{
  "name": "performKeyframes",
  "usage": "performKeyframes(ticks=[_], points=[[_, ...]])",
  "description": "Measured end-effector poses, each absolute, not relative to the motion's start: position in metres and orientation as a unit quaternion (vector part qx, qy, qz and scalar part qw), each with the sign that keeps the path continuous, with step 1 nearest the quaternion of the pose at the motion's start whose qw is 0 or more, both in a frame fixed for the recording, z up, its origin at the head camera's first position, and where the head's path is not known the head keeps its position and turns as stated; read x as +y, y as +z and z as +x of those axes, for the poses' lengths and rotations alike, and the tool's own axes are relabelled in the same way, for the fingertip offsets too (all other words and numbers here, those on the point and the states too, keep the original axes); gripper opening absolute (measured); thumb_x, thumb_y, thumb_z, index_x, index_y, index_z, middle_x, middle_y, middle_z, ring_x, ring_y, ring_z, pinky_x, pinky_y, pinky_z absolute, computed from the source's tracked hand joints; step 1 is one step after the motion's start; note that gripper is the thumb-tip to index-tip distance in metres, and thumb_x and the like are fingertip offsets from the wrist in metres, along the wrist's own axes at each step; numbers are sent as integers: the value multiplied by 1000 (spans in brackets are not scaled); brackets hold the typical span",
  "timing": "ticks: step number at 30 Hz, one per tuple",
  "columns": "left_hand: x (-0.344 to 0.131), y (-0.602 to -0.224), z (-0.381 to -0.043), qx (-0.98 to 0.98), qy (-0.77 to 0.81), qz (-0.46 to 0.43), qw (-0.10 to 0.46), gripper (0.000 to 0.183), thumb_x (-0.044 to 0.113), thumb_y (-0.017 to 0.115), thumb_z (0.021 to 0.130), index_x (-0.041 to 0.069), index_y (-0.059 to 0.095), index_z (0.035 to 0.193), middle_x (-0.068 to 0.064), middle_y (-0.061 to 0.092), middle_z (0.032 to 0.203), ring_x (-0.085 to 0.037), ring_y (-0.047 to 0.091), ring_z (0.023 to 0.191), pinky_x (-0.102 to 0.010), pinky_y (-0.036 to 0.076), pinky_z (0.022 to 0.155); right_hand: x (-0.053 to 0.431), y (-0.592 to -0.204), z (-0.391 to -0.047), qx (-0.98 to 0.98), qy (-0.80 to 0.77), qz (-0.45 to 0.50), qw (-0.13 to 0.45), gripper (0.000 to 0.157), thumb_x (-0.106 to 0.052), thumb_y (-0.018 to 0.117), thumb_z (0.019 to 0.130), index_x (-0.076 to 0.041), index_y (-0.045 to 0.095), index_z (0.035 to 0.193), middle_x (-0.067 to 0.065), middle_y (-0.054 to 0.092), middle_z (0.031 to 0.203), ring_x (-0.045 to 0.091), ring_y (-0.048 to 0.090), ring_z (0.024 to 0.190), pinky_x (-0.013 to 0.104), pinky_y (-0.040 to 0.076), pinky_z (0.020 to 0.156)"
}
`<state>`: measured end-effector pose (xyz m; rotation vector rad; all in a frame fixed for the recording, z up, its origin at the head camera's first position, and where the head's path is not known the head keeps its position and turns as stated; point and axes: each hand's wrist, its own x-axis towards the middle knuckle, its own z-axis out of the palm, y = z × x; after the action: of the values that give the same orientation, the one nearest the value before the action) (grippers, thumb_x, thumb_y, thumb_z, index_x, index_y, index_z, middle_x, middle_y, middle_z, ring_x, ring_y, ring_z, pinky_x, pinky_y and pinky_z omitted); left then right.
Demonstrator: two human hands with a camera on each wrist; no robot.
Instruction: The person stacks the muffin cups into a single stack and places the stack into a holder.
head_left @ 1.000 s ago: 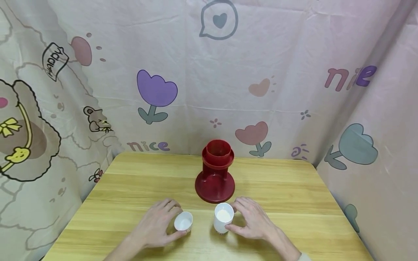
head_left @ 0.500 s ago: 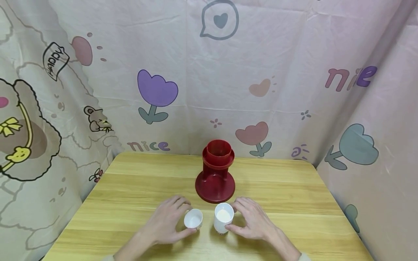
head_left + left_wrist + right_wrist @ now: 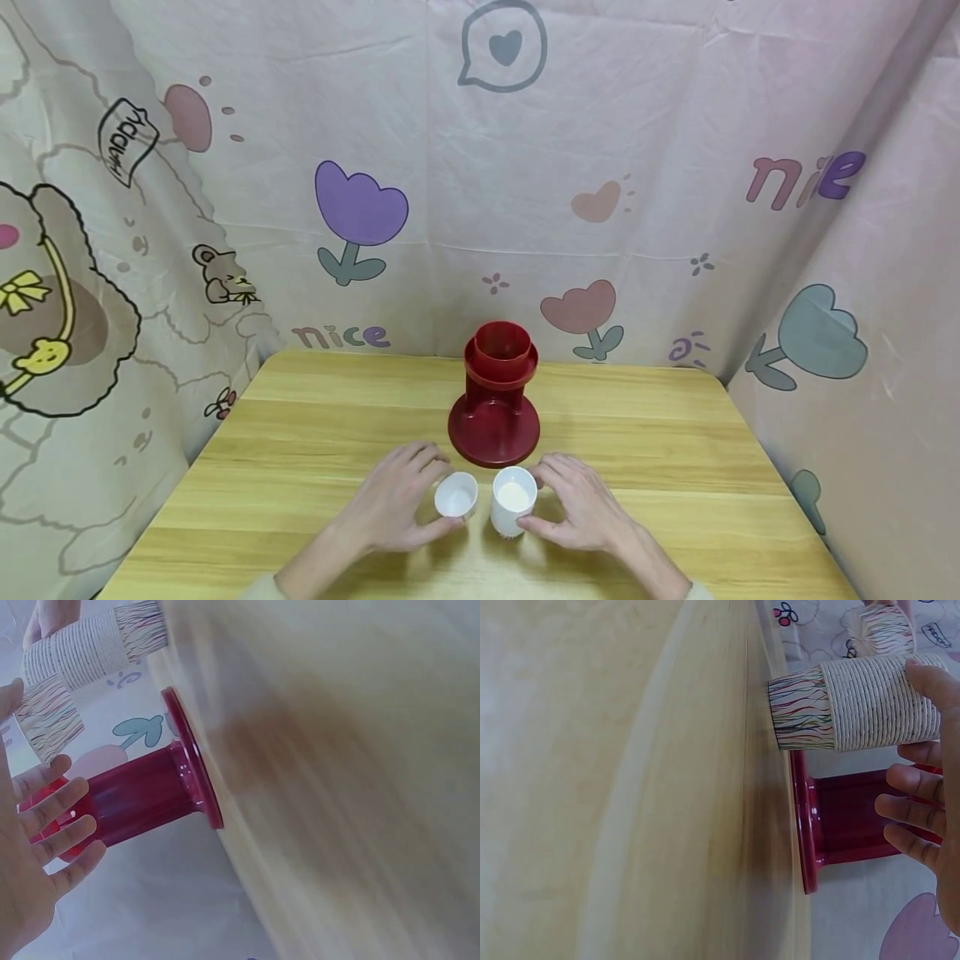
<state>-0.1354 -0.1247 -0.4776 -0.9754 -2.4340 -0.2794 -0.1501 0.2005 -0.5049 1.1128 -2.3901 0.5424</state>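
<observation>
My left hand (image 3: 395, 502) pinches a single small paper cup (image 3: 456, 497) between thumb and fingers. It has a white inside and coloured wavy lines outside, shown in the left wrist view, where it hangs above the tabletop. Just right of it, my right hand (image 3: 581, 508) holds a stack of nested paper cups (image 3: 877, 701) with thumb and forefinger at its side. The stack stands upright on the table, its ridged rims above the lined lowest cup. The other right fingers are spread apart. A narrow gap separates cup and stack in the head view.
Behind the hands stands a dark red stand (image 3: 494, 425) with a round base, a column and a red ring-shaped top. The wooden table (image 3: 315, 417) ends at a printed curtain (image 3: 450, 167) at the back and sides.
My left hand has carried the single cup rightward and slightly away from me, closer to the stack. The right hand, the stack and the red stand have kept their places.
</observation>
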Motion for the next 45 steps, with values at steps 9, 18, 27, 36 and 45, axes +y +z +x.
performKeyframes(ticks=[9, 18, 27, 36, 45], points=[[-117, -465, -140, -883, -110, -376, 259, 57, 72, 74, 83, 23, 72, 113, 5, 72, 117, -17, 65, 117, -40, 60, 95, 201, -505, -150, -867, 191, 401, 227, 40, -60, 75, 89, -26, 69, 111, -18, 61, 95, 1, 59, 91, 25, 55, 85], [-111, -457, -143, -878, -124, -385, 257, 55, 70, 75, 83, 24, 72, 113, 6, 70, 119, -15, 64, 116, -37, 60, 96, 200, -504, -150, -865, 191, 402, 231, 40, -60, 74, 90, -26, 68, 110, -19, 60, 94, 1, 59, 90, 25, 55, 84], [-104, -450, -145, -864, -126, -402, 277, 57, 66, 83, 76, 23, 71, 111, 5, 71, 116, -16, 65, 115, -36, 60, 93, 201, -504, -149, -866, 198, 401, 223, 41, -60, 75, 89, -27, 69, 111, -19, 60, 95, 3, 60, 90, 22, 54, 83], [-93, -441, -149, -848, -138, -425, 285, 55, 64, 83, 77, 22, 70, 111, 8, 70, 113, -13, 65, 112, -32, 59, 95, 200, -505, -150, -865, 197, 404, 223, 42, -61, 74, 89, -26, 69, 111, -18, 61, 95, 3, 60, 88, 20, 53, 82], [-78, -443, -157, -823, -144, -454, 309, 52, 65, 79, 80, 22, 69, 107, 8, 68, 109, -12, 63, 108, -28, 57, 91, 199, -505, -149, -863, 196, 406, 230, 40, -59, 75, 89, -25, 68, 108, -18, 59, 93, 3, 59, 87, 20, 52, 81]])
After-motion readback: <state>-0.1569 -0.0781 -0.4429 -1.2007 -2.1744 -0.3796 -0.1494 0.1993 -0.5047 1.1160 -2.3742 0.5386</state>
